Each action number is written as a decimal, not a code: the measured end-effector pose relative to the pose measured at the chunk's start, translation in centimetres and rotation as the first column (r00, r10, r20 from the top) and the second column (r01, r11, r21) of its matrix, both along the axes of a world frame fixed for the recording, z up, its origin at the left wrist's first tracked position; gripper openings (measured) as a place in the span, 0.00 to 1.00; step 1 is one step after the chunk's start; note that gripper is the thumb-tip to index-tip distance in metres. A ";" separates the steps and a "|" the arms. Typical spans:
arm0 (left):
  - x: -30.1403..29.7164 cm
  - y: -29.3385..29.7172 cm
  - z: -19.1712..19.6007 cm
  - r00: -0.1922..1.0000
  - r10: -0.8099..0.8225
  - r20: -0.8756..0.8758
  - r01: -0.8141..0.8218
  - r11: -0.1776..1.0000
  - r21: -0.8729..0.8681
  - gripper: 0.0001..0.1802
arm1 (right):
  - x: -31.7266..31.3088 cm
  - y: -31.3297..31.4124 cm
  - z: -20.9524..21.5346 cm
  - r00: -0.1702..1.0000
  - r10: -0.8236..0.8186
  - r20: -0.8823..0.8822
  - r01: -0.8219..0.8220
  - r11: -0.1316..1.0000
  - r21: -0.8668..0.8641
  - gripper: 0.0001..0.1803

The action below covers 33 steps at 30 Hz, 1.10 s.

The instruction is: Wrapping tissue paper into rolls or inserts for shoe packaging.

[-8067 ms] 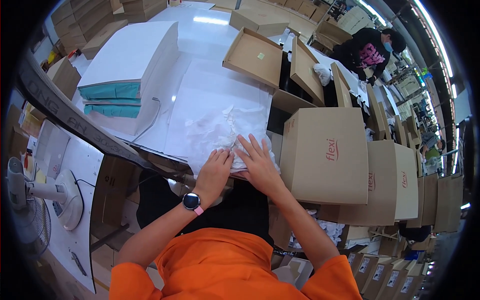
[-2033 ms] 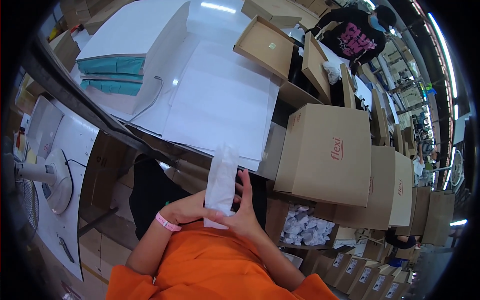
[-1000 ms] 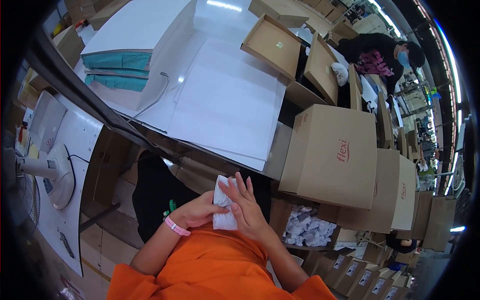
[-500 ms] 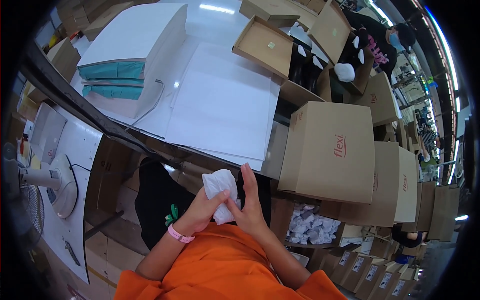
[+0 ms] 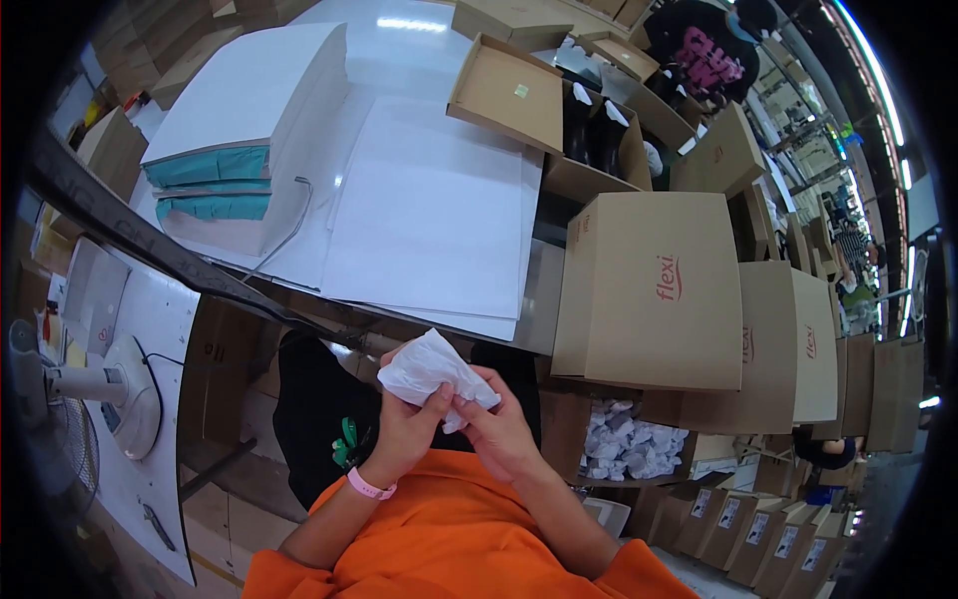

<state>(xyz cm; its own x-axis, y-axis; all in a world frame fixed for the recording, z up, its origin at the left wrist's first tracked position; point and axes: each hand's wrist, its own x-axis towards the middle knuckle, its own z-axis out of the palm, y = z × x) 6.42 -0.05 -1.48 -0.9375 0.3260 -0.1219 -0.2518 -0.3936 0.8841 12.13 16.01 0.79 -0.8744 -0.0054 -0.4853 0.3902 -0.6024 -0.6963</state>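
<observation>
A crumpled wad of white tissue paper (image 5: 427, 365) sits between my two hands, just above my lap. My left hand (image 5: 407, 424) is closed round its lower left side, the thumb pressed on its front. On the other side my right hand (image 5: 496, 427) pinches the lower right edge between thumb and fingers. Some fingertips are hidden behind the paper. Right of my lap, a carton holds a heap of similar white paper wads (image 5: 631, 441). In front of me, flat white paper sheets (image 5: 429, 220) lie stacked on the table.
A thick stack of white paper (image 5: 239, 95) stands at the far left of the table. Cardboard boxes (image 5: 649, 299) crowd the right side, one open box holding black boots (image 5: 589, 130). A dark metal bar (image 5: 180, 250) crosses the left. A white fan (image 5: 125, 384) stands at left. Another person (image 5: 704, 55) is at far right.
My right hand's fingers, raised before, have folded down onto the paper. The wad has turned and spread wider, its lower right end now in the right hand's pinch. The view has shifted slightly.
</observation>
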 end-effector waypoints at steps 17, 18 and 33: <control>-3.2 -5.6 5.8 0.843 -0.519 -0.141 0.523 0.852 -0.013 0.51 | 0.0 4.7 3.4 0.882 0.392 -0.261 -0.263 0.870 0.417 0.35; -3.1 -5.0 6.2 0.825 -0.554 -0.113 0.560 0.828 0.031 0.50 | 0.1 4.3 3.3 0.890 0.394 -0.230 -0.275 0.865 0.420 0.34; 2.7 2.4 3.5 0.991 0.015 -0.137 -0.063 0.931 -0.360 0.35 | 0.8 -0.5 1.9 0.951 0.150 -0.272 0.141 0.573 0.807 0.33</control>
